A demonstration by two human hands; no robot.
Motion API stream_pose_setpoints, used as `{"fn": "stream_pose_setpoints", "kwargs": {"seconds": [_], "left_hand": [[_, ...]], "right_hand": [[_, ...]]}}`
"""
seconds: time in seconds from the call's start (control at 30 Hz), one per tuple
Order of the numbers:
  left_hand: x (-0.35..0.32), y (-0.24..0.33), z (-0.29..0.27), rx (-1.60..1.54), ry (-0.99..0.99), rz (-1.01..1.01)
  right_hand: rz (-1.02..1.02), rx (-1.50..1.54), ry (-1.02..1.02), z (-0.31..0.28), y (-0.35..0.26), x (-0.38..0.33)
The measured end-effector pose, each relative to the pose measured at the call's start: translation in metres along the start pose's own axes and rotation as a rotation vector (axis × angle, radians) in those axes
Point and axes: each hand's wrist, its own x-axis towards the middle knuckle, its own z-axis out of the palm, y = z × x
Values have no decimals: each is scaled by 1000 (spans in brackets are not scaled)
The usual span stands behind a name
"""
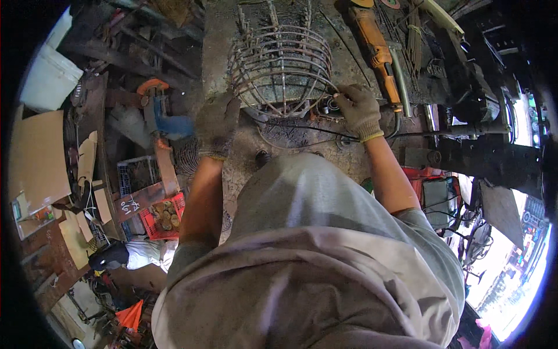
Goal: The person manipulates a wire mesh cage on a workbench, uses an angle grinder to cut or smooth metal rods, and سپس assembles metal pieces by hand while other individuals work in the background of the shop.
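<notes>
Wire cage (280,67) lies on the tabletop (354,58) between both gloved hands, left hand (216,125) pressed to its rim, right hand (358,109) pinching wire nearer.

Your bench (360,64) carries a wire cage (282,67); right of the cage lies an orange grinder (376,49).

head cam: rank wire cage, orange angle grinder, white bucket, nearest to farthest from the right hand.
From the right hand:
1. Wire cage, just to its left on the workbench; the hand is at the cage's lower rim.
2. Orange angle grinder, just above and slightly right, lying on the bench.
3. White bucket, far left edge of the picture, past the left hand.
</notes>
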Motion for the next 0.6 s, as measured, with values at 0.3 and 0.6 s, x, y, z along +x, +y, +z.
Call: {"fn": "stream_pose_setpoints", "kwargs": {"seconds": [0.3, 0.6], "left_hand": [[38, 45, -51, -628, 205, -142], [39, 3, -10, -323, 125, -332]], "right_hand": [[361, 349, 118, -47, -3, -7], [670, 996, 547, -126, 45, 74]]}}
